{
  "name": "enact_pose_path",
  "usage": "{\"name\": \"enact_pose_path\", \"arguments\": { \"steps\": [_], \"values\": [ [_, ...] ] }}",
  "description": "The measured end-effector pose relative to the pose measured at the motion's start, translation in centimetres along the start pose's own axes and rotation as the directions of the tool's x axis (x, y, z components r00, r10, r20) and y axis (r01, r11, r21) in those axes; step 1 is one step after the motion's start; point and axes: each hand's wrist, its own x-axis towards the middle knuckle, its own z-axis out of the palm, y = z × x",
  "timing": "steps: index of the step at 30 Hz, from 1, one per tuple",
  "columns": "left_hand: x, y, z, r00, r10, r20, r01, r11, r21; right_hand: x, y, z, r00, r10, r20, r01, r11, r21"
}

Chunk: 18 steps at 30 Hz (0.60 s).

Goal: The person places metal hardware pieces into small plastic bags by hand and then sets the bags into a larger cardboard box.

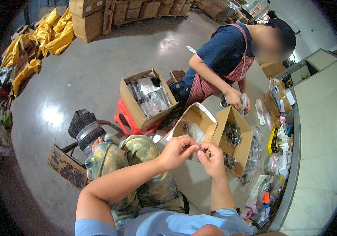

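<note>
Above the table's near side, my left hand [177,152] and my right hand [212,158] meet fingertip to fingertip. Both are closed in a pinch. What they pinch is hidden or too small to make out, though a bit of clear plastic appears to show just below the fingertips. Right behind them stands an open cardboard box [207,114] with translucent plastic bags [195,133] inside. Beside it, to the right, a second open cardboard box [244,148] holds small dark parts [232,133] in two groups.
Across the table a person in a checked apron [237,72] handles a clear packet. A carton of bagged goods [149,96] rests on a red stool [131,124] at left. Loose clear bags [252,157] and clutter line the right side, along a pale partition [322,137].
</note>
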Motion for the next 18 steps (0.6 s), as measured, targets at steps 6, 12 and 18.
{"name": "enact_pose_path", "arguments": {
  "steps": [6,12,18],
  "values": [
    [0.3,-0.2,0.2,0.997,-0.052,-0.05,0.047,0.994,-0.102,-1.3,0.7,-1.3,0.998,0.051,-0.029,-0.051,0.999,-0.004],
    [0.4,-2.1,1.4,0.992,-0.126,-0.011,0.124,0.984,-0.127,-4.6,2.6,-4.0,0.969,0.193,-0.154,-0.202,0.978,-0.045],
    [1.1,-2.6,0.3,0.964,-0.255,-0.07,0.237,0.951,-0.199,-9.5,6.6,-15.3,0.675,0.17,-0.717,-0.358,0.926,-0.117]
  ]
}}
